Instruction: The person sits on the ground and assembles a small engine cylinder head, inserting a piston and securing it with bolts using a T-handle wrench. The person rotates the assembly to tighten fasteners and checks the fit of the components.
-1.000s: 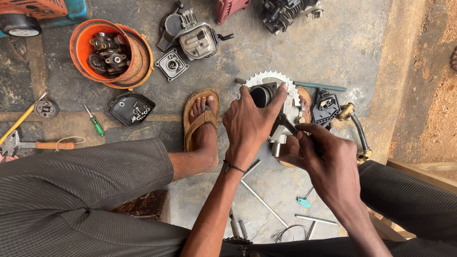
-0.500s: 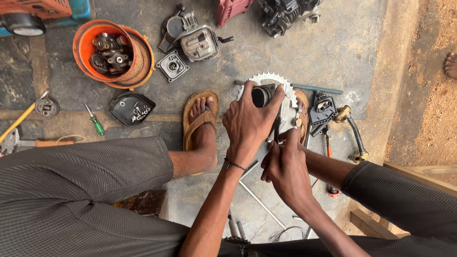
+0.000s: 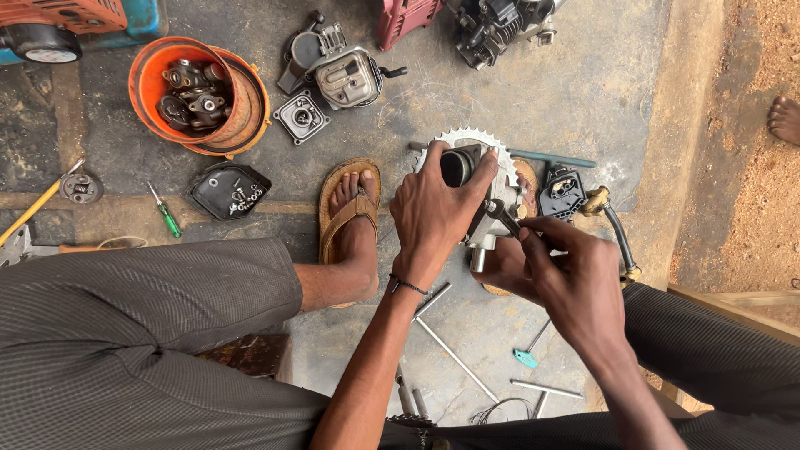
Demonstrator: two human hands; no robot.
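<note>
My left hand (image 3: 435, 212) grips a small metal engine part (image 3: 487, 208) with a black round opening on top, held above a toothed sprocket (image 3: 467, 137) on the concrete floor. My right hand (image 3: 567, 271) holds a slim dark tool (image 3: 500, 215) whose tip rests against the side of the engine part. A thin bracelet sits on my left wrist. Both my feet in brown sandals (image 3: 346, 208) rest on the floor beside the work.
An orange bucket (image 3: 146, 83) of metal parts stands at the upper left. Engine pieces (image 3: 342, 75), a black cover (image 3: 229, 190), a green screwdriver (image 3: 167, 215), T-handle wrenches (image 3: 454, 354) and a black part (image 3: 562, 190) lie around. Another person's bare foot (image 3: 783, 117) is at the far right.
My right hand has shifted up and to the right along the engine part, bringing the tool's tip against its side. My left hand keeps its grip.
</note>
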